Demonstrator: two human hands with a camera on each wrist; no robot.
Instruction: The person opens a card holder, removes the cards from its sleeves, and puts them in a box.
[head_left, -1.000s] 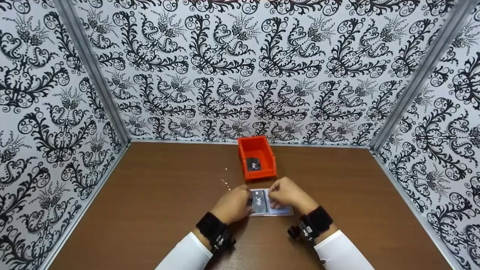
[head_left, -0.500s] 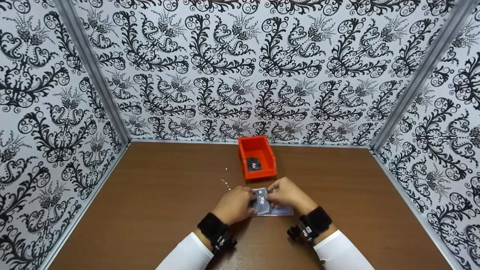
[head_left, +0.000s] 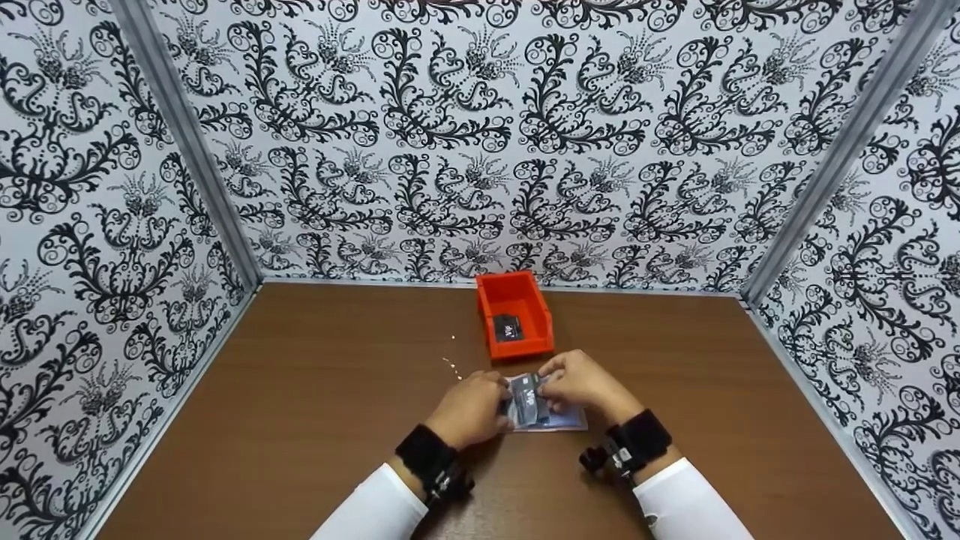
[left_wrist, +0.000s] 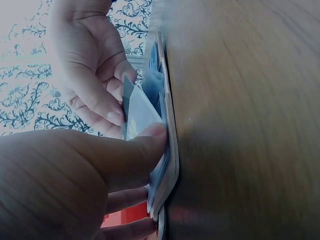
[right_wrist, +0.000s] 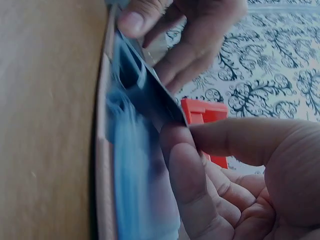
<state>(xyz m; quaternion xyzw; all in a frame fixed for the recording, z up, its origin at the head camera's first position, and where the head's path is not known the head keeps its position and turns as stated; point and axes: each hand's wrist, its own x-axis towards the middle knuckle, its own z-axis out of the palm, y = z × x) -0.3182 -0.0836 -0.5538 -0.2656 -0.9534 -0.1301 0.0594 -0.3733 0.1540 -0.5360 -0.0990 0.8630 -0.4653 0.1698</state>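
Note:
An opened card holder [head_left: 568,421] with clear plastic sleeves lies on the table. Above its left side, a dark grey card [head_left: 529,401] lettered "Vip" is tilted, its right edge raised. My right hand [head_left: 583,386] pinches that raised edge between thumb and fingers, as the right wrist view shows at the card's edge [right_wrist: 165,100]. My left hand [head_left: 469,409] grips the holder's left side. In the left wrist view its thumb [left_wrist: 152,132] presses on the clear sleeve [left_wrist: 142,112], with fingers at the holder's edge. Part of the card is still behind the sleeve's plastic.
An orange bin [head_left: 523,349] stands just behind the card holder, with another dark "Vip" card [head_left: 508,328] inside. Small pale specks [head_left: 452,367] dot the brown table [head_left: 337,375] left of the bin. Patterned walls [head_left: 480,150] enclose the back and sides.
The right hand has taken hold of the card's right edge. The card, earlier flat at the left of the holder, has shifted right and tilted up. The left hand stays nearly in place.

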